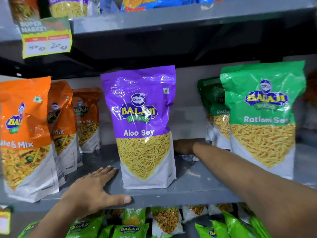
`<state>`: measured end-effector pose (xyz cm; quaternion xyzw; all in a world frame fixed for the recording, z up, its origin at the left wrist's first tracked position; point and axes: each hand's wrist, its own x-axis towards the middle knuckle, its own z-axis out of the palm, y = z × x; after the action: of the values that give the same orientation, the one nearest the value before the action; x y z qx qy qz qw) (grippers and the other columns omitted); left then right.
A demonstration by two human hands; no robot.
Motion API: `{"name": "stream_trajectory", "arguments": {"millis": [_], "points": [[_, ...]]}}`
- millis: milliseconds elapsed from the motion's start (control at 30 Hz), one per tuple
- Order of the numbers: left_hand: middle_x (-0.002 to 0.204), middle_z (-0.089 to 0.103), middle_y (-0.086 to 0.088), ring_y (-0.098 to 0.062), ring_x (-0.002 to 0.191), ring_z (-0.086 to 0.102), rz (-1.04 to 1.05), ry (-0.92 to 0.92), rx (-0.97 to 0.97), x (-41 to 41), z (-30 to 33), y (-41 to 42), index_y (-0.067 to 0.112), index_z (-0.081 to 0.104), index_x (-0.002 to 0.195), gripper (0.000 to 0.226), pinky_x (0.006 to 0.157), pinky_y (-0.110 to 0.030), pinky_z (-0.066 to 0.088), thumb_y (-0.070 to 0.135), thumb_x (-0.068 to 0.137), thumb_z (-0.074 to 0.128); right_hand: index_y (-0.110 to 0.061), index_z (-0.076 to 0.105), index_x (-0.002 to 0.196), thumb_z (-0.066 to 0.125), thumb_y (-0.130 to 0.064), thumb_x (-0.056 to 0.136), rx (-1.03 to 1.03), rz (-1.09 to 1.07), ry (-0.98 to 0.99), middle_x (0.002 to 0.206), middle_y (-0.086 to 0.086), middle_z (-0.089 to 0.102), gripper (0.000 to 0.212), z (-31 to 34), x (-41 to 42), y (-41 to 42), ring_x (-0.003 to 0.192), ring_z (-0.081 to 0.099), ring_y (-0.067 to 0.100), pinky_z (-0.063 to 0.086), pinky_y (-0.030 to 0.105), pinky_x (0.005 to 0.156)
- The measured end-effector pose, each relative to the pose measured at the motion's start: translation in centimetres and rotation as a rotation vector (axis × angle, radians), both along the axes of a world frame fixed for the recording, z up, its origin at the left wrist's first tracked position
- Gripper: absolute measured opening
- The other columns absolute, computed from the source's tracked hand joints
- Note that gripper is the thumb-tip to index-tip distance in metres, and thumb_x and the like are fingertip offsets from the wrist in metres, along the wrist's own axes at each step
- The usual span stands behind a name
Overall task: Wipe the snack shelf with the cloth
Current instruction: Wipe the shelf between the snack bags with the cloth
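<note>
The left hand (89, 189) lay flat with open fingers on the near edge of the grey shelf (197, 184), left of the purple Aloo Sev pouch (142, 127), while the right hand (184, 146), its grip hidden, pressed the cloth (187, 158) far back, between that pouch and the green pouches (260, 117).

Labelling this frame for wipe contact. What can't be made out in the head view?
- Cloth: only a pale scrap shows; the right hand covers the rest.
- Right hand fingers: hidden behind the Aloo Sev pouch.
- Shelf rear: blocked by pouches.
- Price tag: handwriting blurred, not fully readable.
- Orange pouch: name cut by the left edge.
</note>
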<state>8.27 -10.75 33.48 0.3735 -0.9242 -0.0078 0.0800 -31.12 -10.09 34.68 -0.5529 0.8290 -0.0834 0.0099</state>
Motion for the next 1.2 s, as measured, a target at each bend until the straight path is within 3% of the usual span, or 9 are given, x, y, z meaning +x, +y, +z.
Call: {"name": "stream_trajectory", "arguments": {"millis": [167, 233, 333, 400, 567, 867, 1000, 1133, 1200], "points": [[0.163, 0.01, 0.014, -0.007, 0.15, 0.013, -0.009, 0.01, -0.003, 0.0, 0.4, 0.4, 0.038, 0.013, 0.155, 0.143, 0.122, -0.036, 0.015, 0.11, 0.033, 0.023, -0.023, 0.044, 0.14, 0.026, -0.045, 0.098, 0.0, 0.052, 0.145, 0.149, 0.005, 0.043, 0.051, 1.7, 5.7, 6.2, 0.132, 0.045, 0.025, 0.032, 0.033, 0.111], [0.163, 0.011, 0.014, -0.008, 0.15, 0.014, -0.012, 0.012, -0.008, -0.2, 0.6, 0.6, 0.037, 0.013, 0.156, 0.143, 0.122, -0.036, 0.016, 0.11, 0.033, 0.023, -0.015, 0.042, 0.141, 0.023, -0.032, 0.103, 0.014, 0.064, 0.206, 0.149, 0.009, 0.042, 0.046, 2.4, 7.8, 8.7, 0.132, 0.044, 0.026, 0.03, 0.028, 0.105], [0.163, 0.013, 0.013, -0.01, 0.15, 0.015, -0.007, 0.008, 0.001, 0.0, 0.6, 0.9, 0.036, 0.014, 0.156, 0.142, 0.122, -0.038, 0.017, 0.11, 0.035, 0.024, -0.008, 0.044, 0.138, 0.024, -0.021, 0.104, 0.044, 0.076, 0.235, 0.144, 0.016, 0.047, 0.041, 2.8, 9.5, 10.3, 0.116, 0.052, 0.025, 0.033, 0.026, 0.087], [0.163, 0.013, 0.012, -0.01, 0.15, 0.015, -0.007, 0.002, 0.006, 0.1, 0.3, 0.9, 0.035, 0.014, 0.156, 0.142, 0.122, -0.039, 0.017, 0.11, 0.035, 0.023, -0.005, 0.045, 0.137, 0.033, -0.016, 0.101, 0.073, 0.064, 0.242, 0.144, 0.018, 0.046, 0.04, 2.4, 9.2, 10.2, 0.123, 0.051, 0.029, 0.038, 0.03, 0.095], [0.163, 0.011, 0.012, -0.01, 0.15, 0.014, -0.011, -0.002, -0.012, 0.1, 0.2, 1.0, 0.035, 0.013, 0.156, 0.143, 0.122, -0.038, 0.017, 0.11, 0.035, 0.022, -0.01, 0.032, 0.146, 0.027, -0.018, 0.103, 0.157, 0.004, 0.33, 0.15, 0.013, 0.04, 0.044, 2.8, 7.4, 9.4, 0.133, 0.043, 0.031, 0.036, 0.035, 0.104], [0.163, 0.011, 0.013, -0.01, 0.15, 0.014, -0.007, -0.003, -0.002, 0.2, 0.1, 0.4, 0.035, 0.014, 0.156, 0.144, 0.122, -0.039, 0.017, 0.11, 0.033, 0.022, -0.009, 0.05, 0.135, 0.023, -0.039, 0.102, 0.069, 0.021, 0.179, 0.141, 0.014, 0.051, 0.052, 2.6, 7.1, 8.8, 0.125, 0.05, 0.031, 0.039, 0.033, 0.105], [0.163, 0.011, 0.012, -0.01, 0.15, 0.014, -0.003, -0.007, -0.003, 0.2, 0.0, 0.5, 0.035, 0.014, 0.156, 0.144, 0.122, -0.039, 0.017, 0.11, 0.033, 0.022, -0.014, 0.047, 0.137, 0.026, -0.032, 0.103, 0.028, 0.081, 0.134, 0.141, 0.013, 0.052, 0.044, 2.1, 8.4, 10.0, 0.117, 0.056, 0.031, 0.045, 0.035, 0.099], [0.163, 0.013, 0.011, -0.012, 0.15, 0.014, -0.004, -0.005, -0.001, 0.1, 0.2, 0.6, 0.033, 0.015, 0.156, 0.147, 0.122, -0.04, 0.017, 0.11, 0.032, 0.02, -0.014, 0.045, 0.139, 0.031, -0.028, 0.102, -0.001, 0.076, 0.039, 0.145, 0.009, 0.047, 0.042, 2.0, 9.3, 12.3, 0.128, 0.048, 0.028, 0.041, 0.036, 0.105], [0.163, 0.013, 0.01, -0.012, 0.15, 0.015, -0.005, -0.008, 0.001, 0.1, 0.3, 0.9, 0.032, 0.015, 0.156, 0.147, 0.122, -0.039, 0.017, 0.11, 0.031, 0.02, -0.017, 0.051, 0.133, 0.033, -0.034, 0.095, 0.009, 0.098, 0.01, 0.139, 0.011, 0.053, 0.045, 1.8, 9.6, 13.4, 0.124, 0.051, 0.031, 0.042, 0.04, 0.105]]}}
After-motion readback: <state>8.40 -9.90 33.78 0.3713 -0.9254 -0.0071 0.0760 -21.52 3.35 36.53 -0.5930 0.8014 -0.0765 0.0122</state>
